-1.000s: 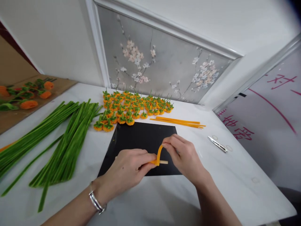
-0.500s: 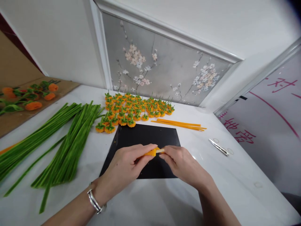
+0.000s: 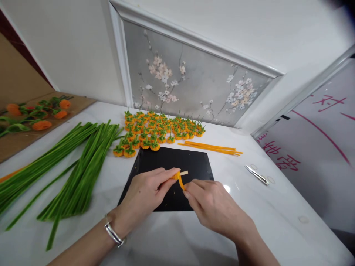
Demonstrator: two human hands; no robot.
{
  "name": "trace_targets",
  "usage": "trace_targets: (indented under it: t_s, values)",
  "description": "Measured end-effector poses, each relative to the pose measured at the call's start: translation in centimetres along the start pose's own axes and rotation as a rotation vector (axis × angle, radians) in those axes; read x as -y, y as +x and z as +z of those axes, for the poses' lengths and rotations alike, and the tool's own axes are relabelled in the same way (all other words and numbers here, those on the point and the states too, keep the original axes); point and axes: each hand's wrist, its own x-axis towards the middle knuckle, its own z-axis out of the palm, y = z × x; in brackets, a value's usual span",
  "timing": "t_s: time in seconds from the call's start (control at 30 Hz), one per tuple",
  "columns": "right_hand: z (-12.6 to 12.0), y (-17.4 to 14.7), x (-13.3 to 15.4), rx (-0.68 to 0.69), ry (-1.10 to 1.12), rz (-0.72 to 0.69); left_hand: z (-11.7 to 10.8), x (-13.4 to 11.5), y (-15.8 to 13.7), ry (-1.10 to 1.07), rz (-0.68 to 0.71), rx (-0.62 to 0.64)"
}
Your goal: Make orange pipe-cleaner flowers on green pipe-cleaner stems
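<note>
Over the black mat (image 3: pixel 172 159), my left hand (image 3: pixel 149 188) is closed on a thin pale stick (image 3: pixel 184 173) with orange pipe cleaner coiled round it. The bare end of the stick points right, out past the fingertips. From the coil a loose orange pipe cleaner end (image 3: pixel 181 182) curves down to my right hand (image 3: pixel 213 203), which pinches it between thumb and forefinger. The part of the stick inside my left hand is hidden.
Small orange pumpkins with green tops (image 3: pixel 149 129) crowd the back. Orange pipe cleaners (image 3: pixel 210 147) lie right of them, near tweezers (image 3: pixel 256 175). Green pipe cleaners (image 3: pixel 80 177) fill the left, by a cardboard box (image 3: pixel 74 107). A framed flower panel (image 3: pixel 194 74) stands behind.
My right hand has moved from the stick's end down and toward me, drawing the orange pipe cleaner's end with it. The stick's bare end now shows. My left hand has shifted slightly left.
</note>
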Motion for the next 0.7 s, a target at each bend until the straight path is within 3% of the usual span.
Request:
trace_targets:
  t_s: [0.33, 0.53, 0.7]
  values:
    - [0.1, 0.9, -1.4, -0.337, 0.424, 0.059, -0.4, -0.5, 0.2, 0.000, 0.097, 0.166]
    - [0.2, 1.2, -1.8, -0.280, 0.470, 0.183, -0.4, -0.8, 0.0, -0.078, 0.098, 0.186]
    - [0.5, 1.0, -2.4, -0.127, 0.550, 0.245, -0.4, -1.0, 0.0, -0.117, 0.089, 0.172]
